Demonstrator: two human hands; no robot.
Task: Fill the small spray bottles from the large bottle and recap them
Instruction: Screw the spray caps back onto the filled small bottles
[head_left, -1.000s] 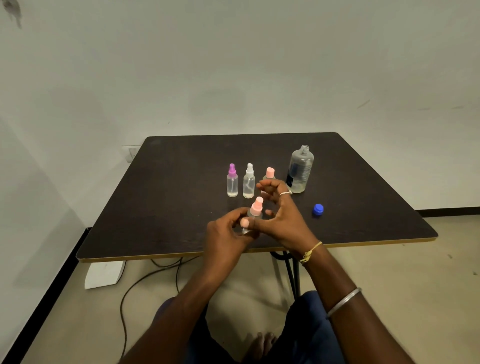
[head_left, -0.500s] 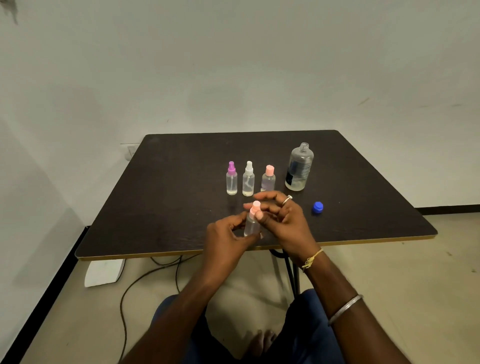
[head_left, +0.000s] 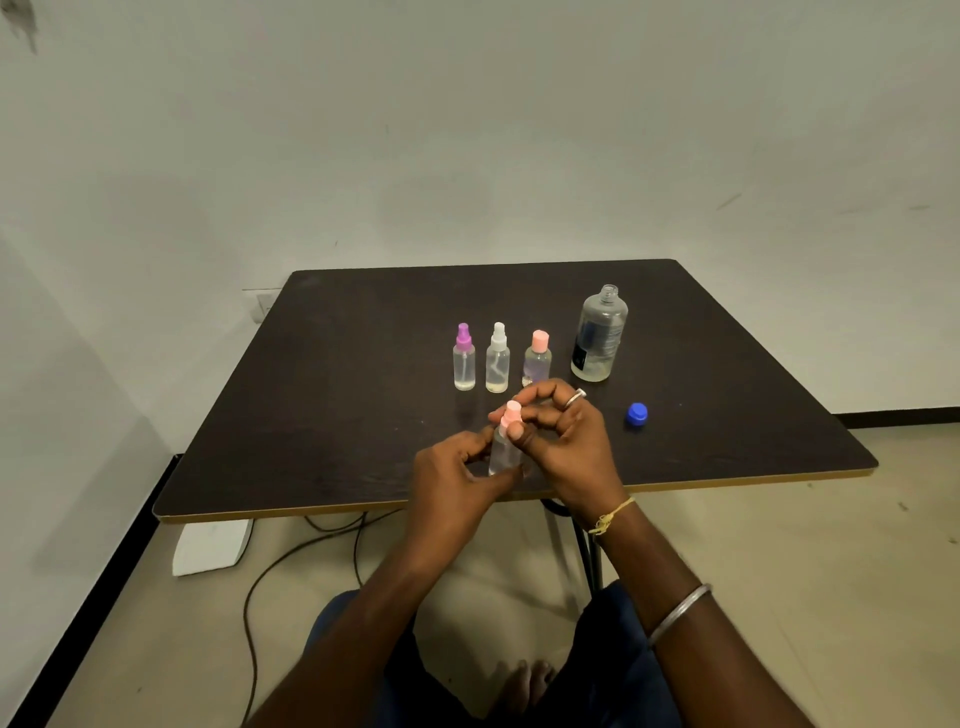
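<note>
Pink plastic marks the step in hand: the pink spray cap (head_left: 512, 413) sits on the neck of the small spray bottle (head_left: 503, 454), which stands upright over the near part of the table (head_left: 337, 415). Whether its base rests on the surface cannot be told. The left grip (head_left: 454, 470) is curled round the clear body, thumb and fingers closing on it, most likely to keep it from turning. The right grip (head_left: 569, 441) pinches the cap between thumb and forefinger, its other fingers curled clear, a pose that suits twisting the cap down. Whether the thread is fully home is hidden.

Behind them three small bottles stand in a row, the purple-topped bottle (head_left: 464, 358), the white-topped bottle (head_left: 497, 358) and the pink-topped bottle (head_left: 537, 358), capped and set aside as though finished. The large bottle (head_left: 600, 338) stands just right of the row, neck open. Its blue cap (head_left: 637, 415) lies apart, probably left off until pouring ends.
</note>
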